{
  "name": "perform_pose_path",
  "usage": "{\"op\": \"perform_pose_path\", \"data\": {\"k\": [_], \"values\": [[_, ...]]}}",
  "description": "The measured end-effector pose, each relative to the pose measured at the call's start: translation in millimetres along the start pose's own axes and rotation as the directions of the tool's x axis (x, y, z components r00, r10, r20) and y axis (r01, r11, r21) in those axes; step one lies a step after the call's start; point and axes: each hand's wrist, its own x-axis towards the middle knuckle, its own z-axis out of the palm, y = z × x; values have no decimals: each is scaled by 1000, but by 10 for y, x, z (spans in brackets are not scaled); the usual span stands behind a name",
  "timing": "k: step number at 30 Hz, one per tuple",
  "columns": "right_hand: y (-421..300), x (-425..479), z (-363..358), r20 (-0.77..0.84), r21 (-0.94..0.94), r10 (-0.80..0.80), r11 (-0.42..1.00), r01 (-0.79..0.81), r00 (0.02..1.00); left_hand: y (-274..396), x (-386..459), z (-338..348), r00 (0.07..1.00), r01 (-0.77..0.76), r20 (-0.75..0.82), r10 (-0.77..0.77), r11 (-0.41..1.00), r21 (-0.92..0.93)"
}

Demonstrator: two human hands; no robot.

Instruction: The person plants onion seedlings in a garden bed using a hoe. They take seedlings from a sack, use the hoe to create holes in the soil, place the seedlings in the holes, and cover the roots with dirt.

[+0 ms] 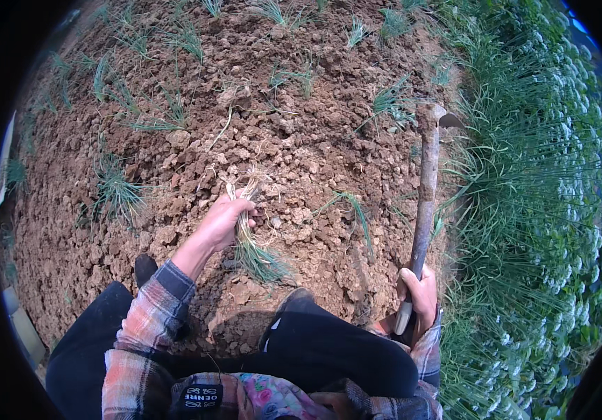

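Note:
My left hand is closed around a bunch of green seedlings with pale stems and stringy roots. The roots point away from me and the thin leaves hang back toward my shoes, just above the soil. On the right, my right hand grips the lower end of the wooden handle of a short hoe. Its metal blade sticks out to the right at the far end, partly hidden by the handle's head. Between the two hands a small green plant droops over the clods.
Loose, cloddy brown soil spreads ahead, with several tufts of thin-leaved plants standing in it. Dense green plants with white flowers line the right side. My shoe rests on the soil close to the seedlings.

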Motion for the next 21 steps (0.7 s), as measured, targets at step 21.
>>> {"op": "perform_pose_path", "data": {"k": [21], "values": [[429,295,1376,226,-596,169,803,-1,959,195,-296,-437,991,-132,-31,132,889,-438]]}}
